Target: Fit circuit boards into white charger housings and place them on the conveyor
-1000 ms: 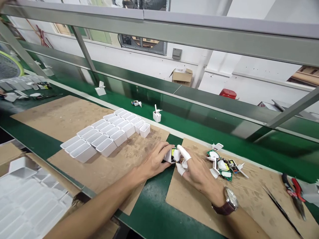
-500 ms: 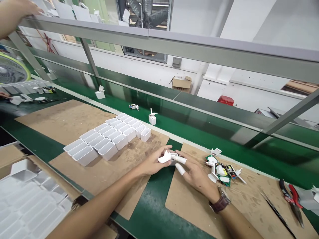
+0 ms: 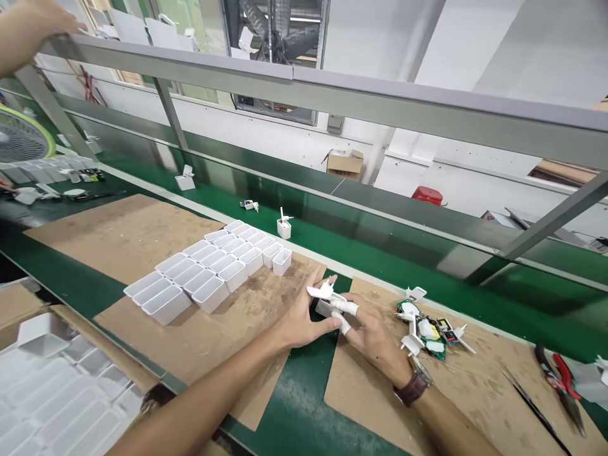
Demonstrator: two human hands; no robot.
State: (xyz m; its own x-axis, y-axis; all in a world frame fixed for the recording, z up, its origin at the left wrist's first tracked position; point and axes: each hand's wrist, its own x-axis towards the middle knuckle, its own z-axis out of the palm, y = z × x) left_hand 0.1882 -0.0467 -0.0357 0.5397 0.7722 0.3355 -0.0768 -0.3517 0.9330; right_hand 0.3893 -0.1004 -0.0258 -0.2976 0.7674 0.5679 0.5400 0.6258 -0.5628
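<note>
Two bare hands meet around a small white plastic case [image 3: 324, 308] above the smooth green bench [image 3: 280, 405], in the gap between two scuffed brown sheets [image 3: 375, 402]. The left hand [image 3: 304, 322] curls about the case, thumb in front; the right hand [image 3: 373, 329], two fingertips wrapped in white covers, grips its near right side. A flat white piece [image 3: 322, 291] tilts across the top. To the left stand rows of hollow, open-topped rectangular boxes [image 3: 173, 306], matte and round-cornered. To the right lie jumbled green circuit boards [image 3: 434, 347], slender dark tweezers [image 3: 536, 405] and red-and-black-handled pliers [image 3: 563, 386].
</note>
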